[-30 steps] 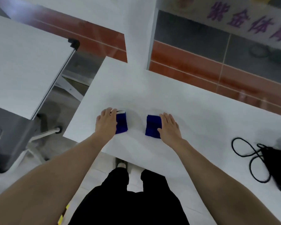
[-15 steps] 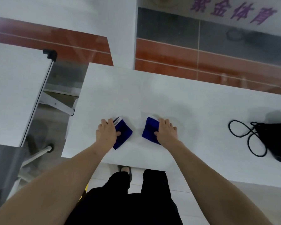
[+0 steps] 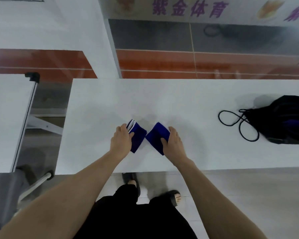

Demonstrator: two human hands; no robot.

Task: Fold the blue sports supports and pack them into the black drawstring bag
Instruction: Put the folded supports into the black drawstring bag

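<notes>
L hand [image 3: 122,141] pinched the left blue support [image 3: 137,135] and R hand [image 3: 173,144] pinched the right blue support [image 3: 156,137], thumbs on top, other fingers hidden at the outer edges. Both folded pieces sat near the front-middle of the white table [image 3: 188,100], long axes slanting toward each other w/ inner corners almost touching; white layers showed at the left one's far end. Farther right, well apart, lay the black drawstring bag [image 3: 286,118], cut off by the frame edge, cord [image 3: 238,124] looped toward the supports.
</notes>
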